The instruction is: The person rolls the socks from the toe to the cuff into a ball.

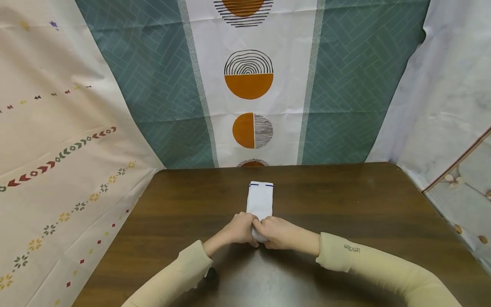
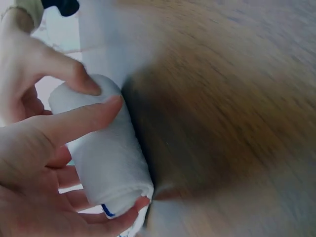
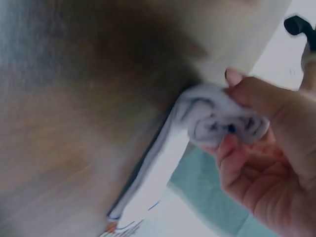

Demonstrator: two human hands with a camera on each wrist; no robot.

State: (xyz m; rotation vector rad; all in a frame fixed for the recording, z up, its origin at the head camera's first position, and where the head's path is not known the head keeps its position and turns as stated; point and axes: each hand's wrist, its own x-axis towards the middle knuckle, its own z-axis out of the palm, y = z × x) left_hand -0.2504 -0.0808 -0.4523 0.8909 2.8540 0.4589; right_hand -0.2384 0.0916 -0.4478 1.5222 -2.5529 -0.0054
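A white towel (image 1: 259, 200) with blue lines at its far end lies as a narrow folded strip on the table, its near part rolled up. My left hand (image 1: 241, 228) grips the left end of the roll, thumb on top and fingers curled under the end. On the right, my right hand (image 1: 278, 232) holds the other end. In the left wrist view the rolled part (image 2: 111, 153) is a thick cylinder with a bit of blue showing inside its end. Spiral layers of the roll (image 3: 217, 118) show in the right wrist view, and the flat strip runs away from it.
The dark brown wooden table (image 1: 192, 200) extends around the towel on all sides. Behind it hangs a green and white curtain (image 1: 165, 85) with orange circles. A cream patterned cloth (image 1: 69, 170) hangs at the left, and a pale marbled one (image 1: 456, 98) at the right.
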